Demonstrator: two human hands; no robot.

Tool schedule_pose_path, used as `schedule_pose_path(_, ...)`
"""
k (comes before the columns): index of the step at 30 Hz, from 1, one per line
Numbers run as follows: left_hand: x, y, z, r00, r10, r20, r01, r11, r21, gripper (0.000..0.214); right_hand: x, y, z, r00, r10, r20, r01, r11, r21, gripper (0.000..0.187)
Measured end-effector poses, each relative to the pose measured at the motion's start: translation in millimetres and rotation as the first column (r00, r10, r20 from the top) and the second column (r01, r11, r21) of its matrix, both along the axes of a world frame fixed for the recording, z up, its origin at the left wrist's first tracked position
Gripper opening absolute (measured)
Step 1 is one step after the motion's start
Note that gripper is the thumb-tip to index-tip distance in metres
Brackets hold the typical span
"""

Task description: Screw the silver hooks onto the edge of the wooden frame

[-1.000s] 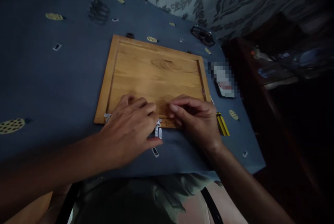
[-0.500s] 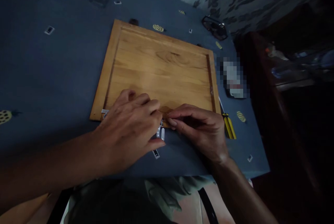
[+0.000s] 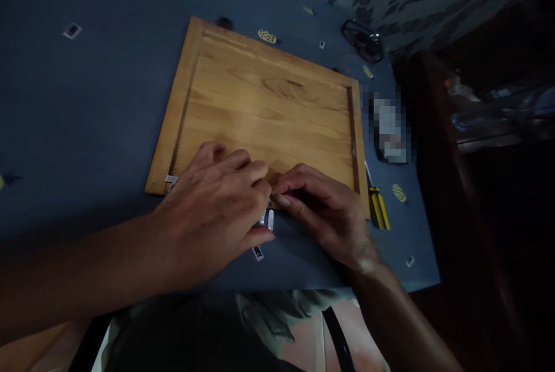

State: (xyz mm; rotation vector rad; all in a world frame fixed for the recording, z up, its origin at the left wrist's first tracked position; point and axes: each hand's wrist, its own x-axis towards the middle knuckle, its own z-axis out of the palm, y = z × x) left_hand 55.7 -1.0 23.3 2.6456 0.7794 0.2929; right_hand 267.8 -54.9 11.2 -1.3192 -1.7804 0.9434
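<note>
A wooden panel (image 3: 269, 111) with a raised frame lies flat on a dark blue patterned cloth (image 3: 87, 100). My left hand (image 3: 212, 216) rests over the panel's near edge, fingers curled around a small silver metal fitting (image 3: 267, 218) that sticks out below the edge. My right hand (image 3: 323, 210) is beside it, fingertips pinched together at the same spot, touching the left fingers. What the right fingers pinch is too small to make out. Another bit of silver metal (image 3: 171, 179) shows at the panel's near left corner.
A yellow-handled screwdriver (image 3: 378, 205) lies right of the panel near my right wrist. A dark pair of glasses (image 3: 363, 40) sits at the far right of the cloth. A dark wooden table (image 3: 455, 146) with clutter stands to the right. The cloth's edge ends just before my lap.
My right hand has slid left along the panel's near edge until its fingertips meet the left hand at the metal fitting. The view has shifted slightly downward.
</note>
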Motion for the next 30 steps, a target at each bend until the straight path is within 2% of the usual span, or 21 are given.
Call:
schedule_pose_path(6,0.3,1.6,2.3,0.999,-0.005,-0.042,0.004,0.999,-0.037,0.029,-1.0,1.4,-4.3,1.000,0.022,0.014,-0.022,1.000,0.012,0.005)
schedule_pose_path(12,1.2,1.2,1.3,0.999,-0.002,-0.039,0.001,1.000,-0.015,0.031,1.5,4.2,-0.4,0.997,0.073,-0.006,-0.073,0.997,-0.028,0.007)
schedule_pose_path(17,1.4,1.3,1.6,0.998,0.002,-0.057,-0.004,1.000,-0.021,0.032,3.0,7.7,4.1,0.995,0.087,-0.045,-0.092,0.988,-0.122,0.009)
schedule_pose_path(24,1.6,1.3,1.8,0.999,0.005,-0.041,-0.006,1.000,-0.024,0.031,1.5,16.8,8.8,0.988,0.033,-0.150,-0.081,0.941,-0.327,0.027)
schedule_pose_path(30,0.5,0.8,0.6,1.000,0.014,-0.009,-0.014,1.000,-0.023,0.030,3.2,18.4,5.7,0.978,-0.005,-0.210,-0.082,0.911,-0.405,0.028)
